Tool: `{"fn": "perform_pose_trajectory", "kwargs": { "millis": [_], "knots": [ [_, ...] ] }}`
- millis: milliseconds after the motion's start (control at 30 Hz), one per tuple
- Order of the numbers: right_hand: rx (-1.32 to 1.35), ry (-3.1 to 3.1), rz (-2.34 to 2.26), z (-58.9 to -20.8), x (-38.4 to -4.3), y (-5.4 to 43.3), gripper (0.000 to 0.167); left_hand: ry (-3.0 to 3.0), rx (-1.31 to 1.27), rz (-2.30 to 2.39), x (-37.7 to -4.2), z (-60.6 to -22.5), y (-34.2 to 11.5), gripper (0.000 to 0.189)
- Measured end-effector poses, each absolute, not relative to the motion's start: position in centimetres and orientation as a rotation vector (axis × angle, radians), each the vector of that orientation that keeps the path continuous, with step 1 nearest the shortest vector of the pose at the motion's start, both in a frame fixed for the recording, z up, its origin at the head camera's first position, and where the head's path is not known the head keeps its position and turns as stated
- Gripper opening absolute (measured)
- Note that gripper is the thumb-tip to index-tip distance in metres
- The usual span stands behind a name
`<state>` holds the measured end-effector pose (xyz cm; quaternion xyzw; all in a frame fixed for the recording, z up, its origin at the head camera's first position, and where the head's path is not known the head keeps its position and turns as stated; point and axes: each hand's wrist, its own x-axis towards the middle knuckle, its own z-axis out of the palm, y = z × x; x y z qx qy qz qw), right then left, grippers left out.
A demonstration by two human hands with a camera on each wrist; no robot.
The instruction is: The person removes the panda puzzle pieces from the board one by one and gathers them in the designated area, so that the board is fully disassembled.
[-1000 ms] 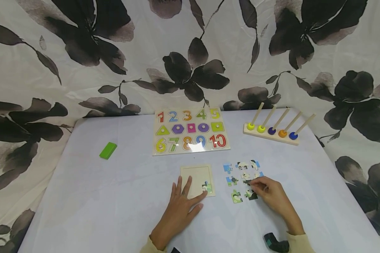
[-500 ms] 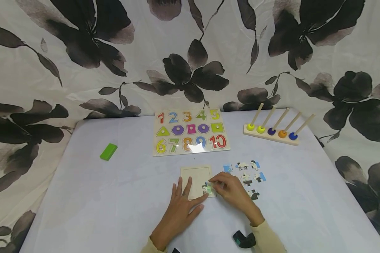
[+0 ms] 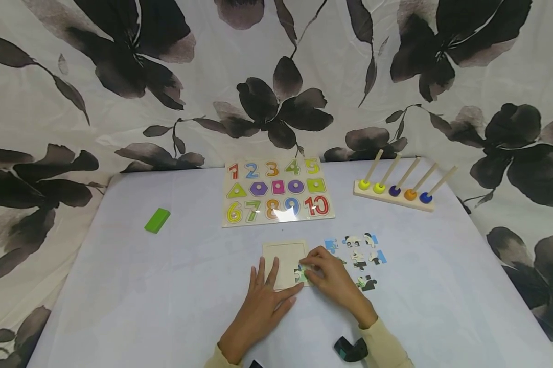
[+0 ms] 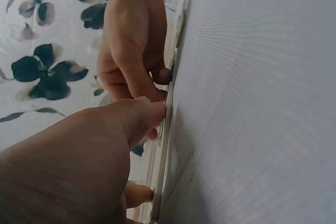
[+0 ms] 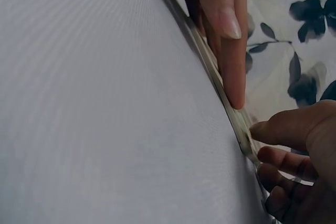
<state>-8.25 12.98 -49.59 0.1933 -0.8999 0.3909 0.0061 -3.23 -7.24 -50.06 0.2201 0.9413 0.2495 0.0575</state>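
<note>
A square wooden puzzle tray [image 3: 285, 250] lies before me, with green and white puzzle pieces [image 3: 298, 274] in its lower right corner. My left hand [image 3: 262, 301] rests on the tray's near side, fingers spread, forefinger and thumb close to that corner. Over the tray's right side, my right hand [image 3: 336, 281] pinches a small puzzle piece between thumb and fingers, mostly hidden by them. The right wrist view has the right thumb [image 5: 262, 132] at the tray edge [image 5: 226, 100]. Loose panda puzzle pieces [image 3: 358, 260] lie to the right, partly behind the right hand.
A number and shape board [image 3: 278, 204] lies behind the tray. At the back right stands a wooden peg rack [image 3: 393, 197] with coloured beads. A green block [image 3: 157, 220] lies at left. A black device [image 3: 350, 349] sits by the right sleeve.
My right hand has moved left from the loose pieces to the tray's right side, carrying a puzzle piece, and shifted slightly lower left since. My left hand has stayed on the tray.
</note>
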Motion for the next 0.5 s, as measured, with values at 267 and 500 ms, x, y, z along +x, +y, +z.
{"fn": "perform_pose_trajectory", "kwargs": {
  "millis": [267, 500],
  "knots": [
    [0.583, -2.864, 1.187, -49.71, -8.31, 12.81, 0.025, 2.849, 0.659, 0.777, -3.20, -50.12, -7.25, 0.032],
    [0.594, -2.860, 1.177, -49.55, -8.23, 12.71, 0.023, 2.857, 0.661, 0.758, -3.20, -50.03, -7.27, 0.032]
  ]
}}
